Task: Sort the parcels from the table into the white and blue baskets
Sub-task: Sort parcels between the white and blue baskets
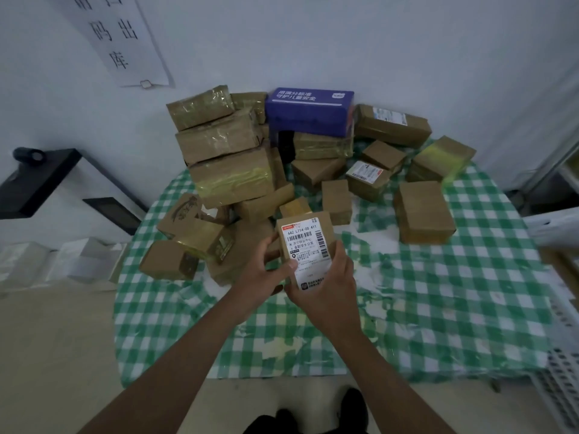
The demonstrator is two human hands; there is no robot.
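A leaning stack of taped brown parcels (pixel 225 151) stands at the left of the checked surface (pixel 438 308), with a blue box (pixel 308 109) on the heap behind. Near the middle, the left hand (pixel 266 270) grips a small labelled parcel (pixel 305 245) with its thumb across the label, while the right hand (pixel 326 286) wraps round its lower right edge, above the surface. Loose brown boxes (pixel 423 211) lie to the right

A small brown cardboard parcel (pixel 305 242) with a white barcode label facing up is held above the desk (pixel 438 292); more brown parcels (pixel 232 170) lie piled behind.
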